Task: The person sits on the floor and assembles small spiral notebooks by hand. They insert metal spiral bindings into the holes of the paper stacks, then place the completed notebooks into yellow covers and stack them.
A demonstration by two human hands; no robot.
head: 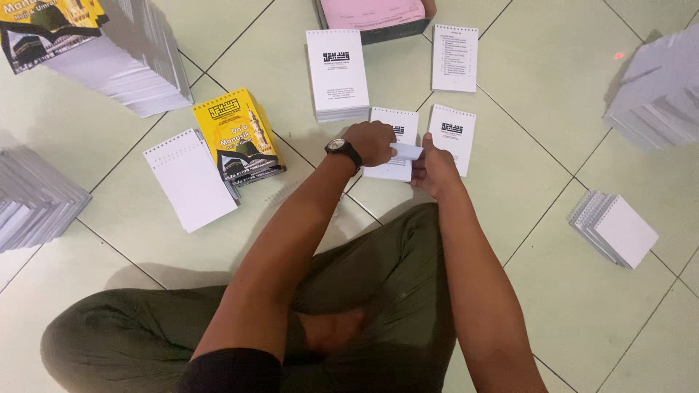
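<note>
My left hand (373,142), with a black watch on the wrist, and my right hand (433,169) meet over a small white punched booklet (393,145) lying on the tiled floor. Both hands pinch a white page (408,151) lifted off it. Another white punched booklet (451,138) with a black emblem lies just right of my right hand. I sit cross-legged in olive trousers.
A taller white pile (336,73) and a printed sheet pile (455,58) lie further away. A yellow-covered stack (237,135) and a blank punched pad (189,178) lie left. Fanned stacks (615,229) sit right. Large paper piles (124,58) and a box (375,16) ring the floor.
</note>
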